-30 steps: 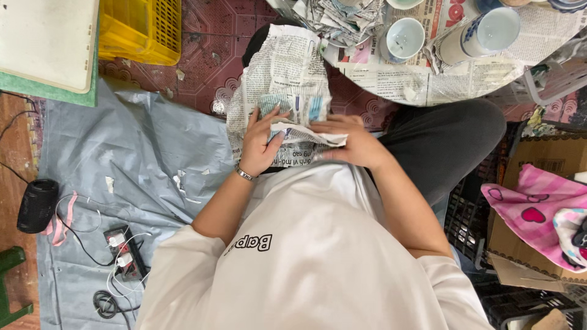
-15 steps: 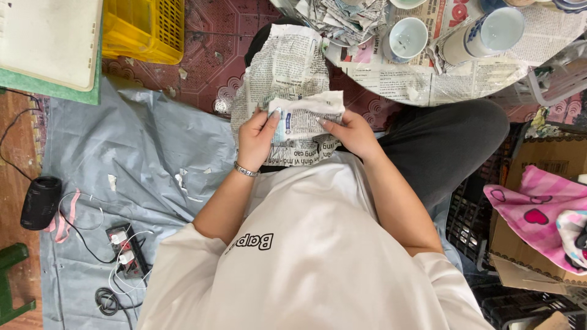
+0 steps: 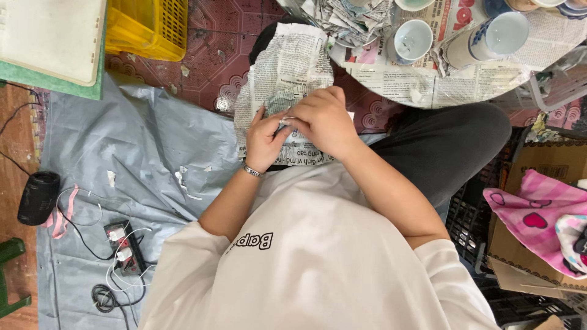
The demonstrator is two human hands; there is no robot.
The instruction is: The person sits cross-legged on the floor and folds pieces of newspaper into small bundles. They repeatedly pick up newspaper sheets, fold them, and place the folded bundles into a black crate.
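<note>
- Now your left hand (image 3: 264, 142) and right hand (image 3: 324, 119) meet over your lap, both closed on a small bundle (image 3: 285, 124) wrapped in newspaper.
- Your left hand grips the bundle from the left, fingers curled up around its edge; a bracelet (image 3: 251, 172) sits on that wrist.
- Your right hand clasps over the top of the bundle and hides most of it, so what is inside cannot be told.
- Under both hands a crumpled newspaper sheet (image 3: 284, 67) lies across your lap, running away from you toward the round table (image 3: 428, 88).
- That table is covered in newspaper; on it stand a white cup (image 3: 411, 40), open side up, and a taller white cup (image 3: 489, 38) tipped on its side, with a heap of crumpled paper (image 3: 351, 18) just beside them.
- To your left a grey sheet (image 3: 122, 159) covers the floor, with small paper scraps on it.
- On that sheet lie a power strip (image 3: 125, 250) with white plugs and tangled cables; a black speaker (image 3: 38, 197) sits at its left edge.
- Farther off on your left are a yellow crate (image 3: 150, 27) and a white board (image 3: 52, 36).
- To your right a pink cloth (image 3: 538, 220) with hearts lies on a cardboard box (image 3: 550, 162).
</note>
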